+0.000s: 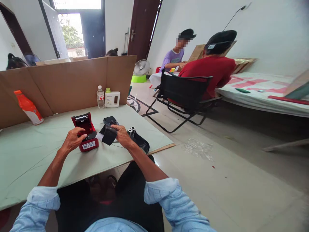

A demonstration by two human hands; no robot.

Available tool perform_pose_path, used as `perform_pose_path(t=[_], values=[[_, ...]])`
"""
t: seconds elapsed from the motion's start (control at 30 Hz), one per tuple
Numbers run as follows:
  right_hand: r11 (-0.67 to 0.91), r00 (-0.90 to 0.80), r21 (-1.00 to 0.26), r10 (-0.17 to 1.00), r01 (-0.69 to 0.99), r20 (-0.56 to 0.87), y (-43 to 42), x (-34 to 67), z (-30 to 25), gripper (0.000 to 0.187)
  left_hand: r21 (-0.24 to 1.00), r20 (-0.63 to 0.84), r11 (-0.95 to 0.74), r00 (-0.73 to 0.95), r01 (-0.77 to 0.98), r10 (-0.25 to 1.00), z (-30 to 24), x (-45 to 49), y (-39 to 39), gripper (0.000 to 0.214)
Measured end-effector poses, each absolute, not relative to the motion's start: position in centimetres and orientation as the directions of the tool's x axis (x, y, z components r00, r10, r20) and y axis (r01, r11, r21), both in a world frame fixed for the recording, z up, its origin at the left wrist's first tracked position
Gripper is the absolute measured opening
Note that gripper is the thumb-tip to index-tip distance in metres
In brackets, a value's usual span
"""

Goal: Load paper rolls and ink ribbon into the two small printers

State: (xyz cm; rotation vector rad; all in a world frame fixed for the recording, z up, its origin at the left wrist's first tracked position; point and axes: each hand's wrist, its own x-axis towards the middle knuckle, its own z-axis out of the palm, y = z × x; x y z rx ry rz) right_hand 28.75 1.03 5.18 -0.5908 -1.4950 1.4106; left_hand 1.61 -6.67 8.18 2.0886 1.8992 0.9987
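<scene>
A small red printer (89, 145) stands on the table with its lid raised and a label on its front. My left hand (72, 138) grips its left edge, thumb and index finger bent over the rim. To the right of the printer, my right hand (122, 135) pinches a black strip (109, 136) with a white end beside the printer. Just behind that strip lies a dark boxy device (110, 120), partly covered. Near my right wrist are black rolls (131, 130) with white cores, and a black curved item (142, 141) lies beside them.
A brown cardboard screen (72, 83) lines the table's (43, 154) back. Before it stand an orange bottle (28, 107), a clear bottle (100, 97) and a white jug (112, 99). To the right, a person in red (207, 71) sits in a folding chair (184, 93), facing another person (173, 58).
</scene>
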Motion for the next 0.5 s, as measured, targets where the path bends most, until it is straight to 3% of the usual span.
perform_pose_path(t=[0.27,0.4,0.5], values=[[0.191,-0.446,-0.973,0.865,-0.132,0.23,-0.5,32.7,3.0,0.02,0.418,0.438,-0.178,-0.026,0.891,0.899,8.7,2.4,-7.3,0.027],[0.162,-0.434,-0.971,0.872,-0.175,0.224,-1.8,33.3,3.6,0.015,0.509,0.386,-0.345,0.149,0.789,0.91,9.1,7.2,-7.7,0.028],[0.142,-0.392,-0.955,0.889,-0.259,0.238,-2.3,33.9,5.0,0.018,0.617,0.261,-0.361,0.251,0.7,0.932,9.6,11.4,-7.6,0.041]])
